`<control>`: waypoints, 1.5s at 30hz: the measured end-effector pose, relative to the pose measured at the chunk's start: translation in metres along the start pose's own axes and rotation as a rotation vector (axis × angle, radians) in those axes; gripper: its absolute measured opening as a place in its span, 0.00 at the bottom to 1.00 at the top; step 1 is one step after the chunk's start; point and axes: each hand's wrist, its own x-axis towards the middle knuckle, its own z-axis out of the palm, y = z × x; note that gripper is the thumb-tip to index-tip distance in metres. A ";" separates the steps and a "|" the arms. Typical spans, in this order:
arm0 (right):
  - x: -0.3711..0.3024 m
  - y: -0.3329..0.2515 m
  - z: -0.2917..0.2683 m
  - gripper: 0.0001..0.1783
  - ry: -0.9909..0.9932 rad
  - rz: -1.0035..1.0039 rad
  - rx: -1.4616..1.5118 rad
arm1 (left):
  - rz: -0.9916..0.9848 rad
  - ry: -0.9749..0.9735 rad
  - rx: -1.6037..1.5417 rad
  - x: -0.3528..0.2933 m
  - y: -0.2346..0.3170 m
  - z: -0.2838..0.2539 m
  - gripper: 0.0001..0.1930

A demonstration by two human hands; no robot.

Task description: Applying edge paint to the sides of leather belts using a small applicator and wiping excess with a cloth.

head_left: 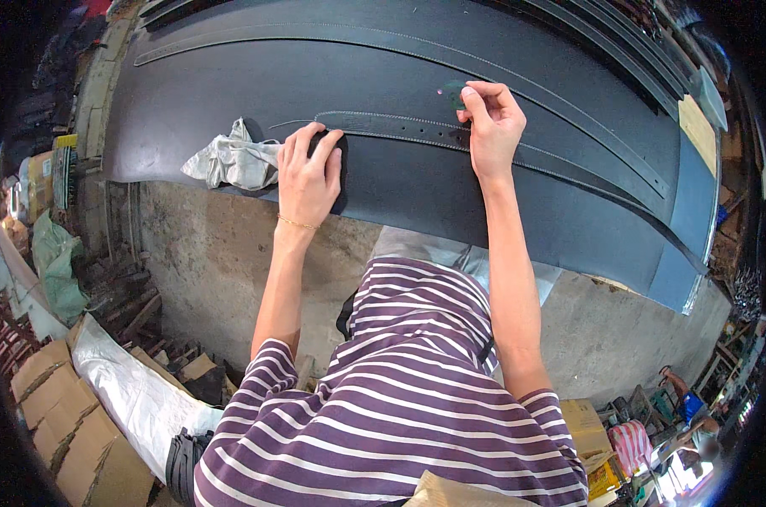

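Note:
On the dark work surface (383, 76) lies a black leather belt (400, 128) with stitched edges and several punched holes. My left hand (309, 179) rests at the belt's left end, fingertips bent down on it and slightly apart. A thin thread-like strand shows just left of those fingertips. Against the same hand sits a crumpled white cloth (239, 159). Above the belt, my right hand (494, 127) pinches a small dark green piece (455, 95) between thumb and fingers; its exact kind is unclear.
A second black belt (349, 35) curves along the far part of the surface. More dark strips (607, 51) lie at the far right. Flattened cardboard (70, 414) and a silvery sheet (138, 380) are low on the left. Another person (691, 414) is at the lower right.

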 end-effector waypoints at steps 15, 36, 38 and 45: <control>0.020 0.009 0.084 0.07 -0.336 0.331 -0.090 | 0.021 0.070 -0.168 0.039 -0.038 0.013 0.06; 0.006 0.012 0.090 0.02 -0.436 0.368 -0.283 | 0.002 0.071 -0.221 0.037 -0.039 0.009 0.06; 0.006 0.012 0.090 0.02 -0.441 0.367 -0.273 | 0.001 0.069 -0.216 0.037 -0.039 0.009 0.06; 0.006 0.009 0.091 0.03 -0.456 0.369 -0.319 | -0.004 0.069 -0.212 0.036 -0.039 0.010 0.07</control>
